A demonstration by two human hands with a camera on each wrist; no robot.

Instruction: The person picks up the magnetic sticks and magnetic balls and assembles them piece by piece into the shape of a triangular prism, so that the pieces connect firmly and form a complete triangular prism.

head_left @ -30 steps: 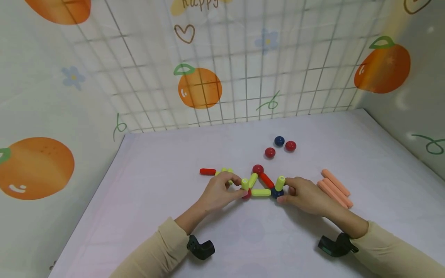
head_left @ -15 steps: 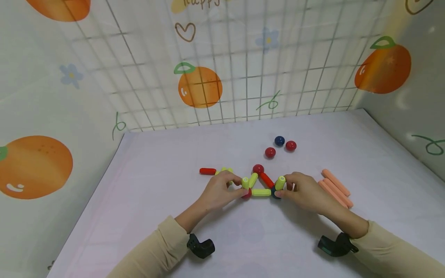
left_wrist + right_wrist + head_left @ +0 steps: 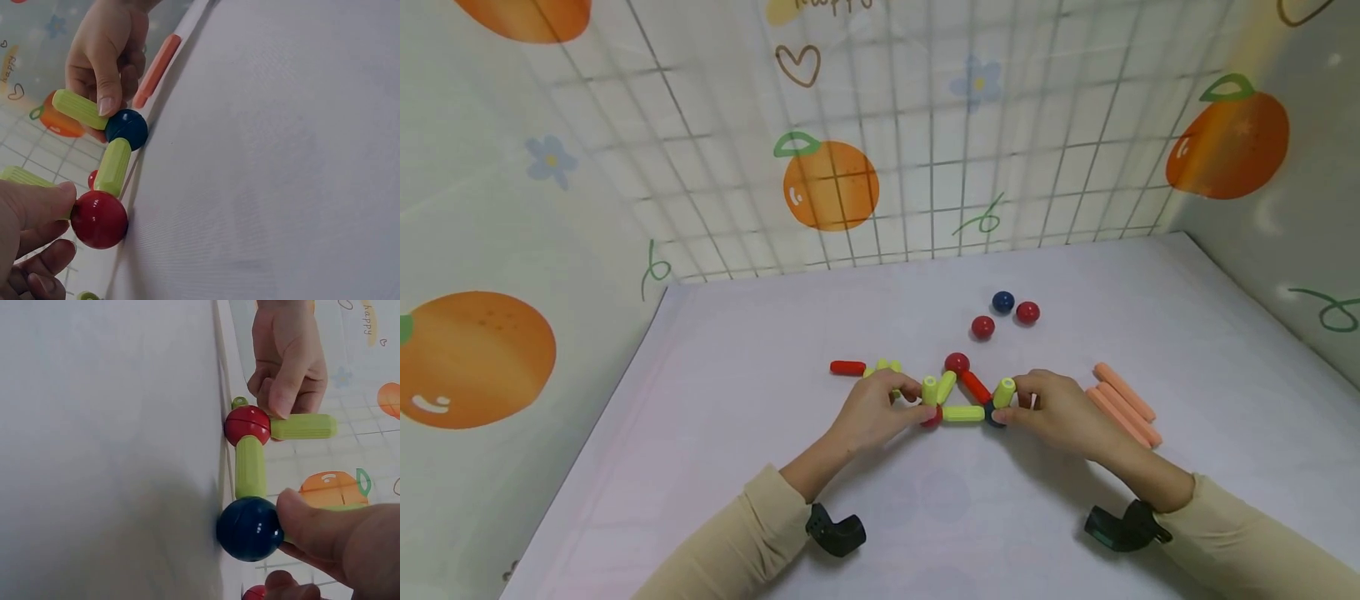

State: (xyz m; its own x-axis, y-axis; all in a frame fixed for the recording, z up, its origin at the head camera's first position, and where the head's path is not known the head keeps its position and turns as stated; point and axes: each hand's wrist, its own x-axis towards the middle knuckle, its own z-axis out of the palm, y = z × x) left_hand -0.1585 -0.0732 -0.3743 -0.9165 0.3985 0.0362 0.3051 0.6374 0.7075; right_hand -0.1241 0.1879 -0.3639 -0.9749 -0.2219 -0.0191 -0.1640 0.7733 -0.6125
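A triangle of magnetic rods and balls lies on the table. Its corners are a red ball (image 3: 957,363) at the back, another red ball (image 3: 99,219) at front left and a dark blue ball (image 3: 250,529) at front right. A yellow-green rod (image 3: 963,413) joins the front two; a red rod (image 3: 976,387) forms the right side. My left hand (image 3: 880,410) pinches the upright yellow-green rod (image 3: 929,390) at its base on the front-left ball. At the blue ball, my right hand (image 3: 1060,414) pinches a second upright rod (image 3: 1004,392), thumb against the ball.
Behind the triangle sit two loose red balls (image 3: 982,327) and a dark blue ball (image 3: 1003,302). Several orange rods (image 3: 1126,400) lie beyond my right hand. A red rod (image 3: 847,367) and some yellow-green rods (image 3: 883,367), partly hidden, lie by my left hand.
My right thumb has shifted from the blue ball's lower edge up onto its front, near the base of the upright rod. The left hand keeps its pinch.
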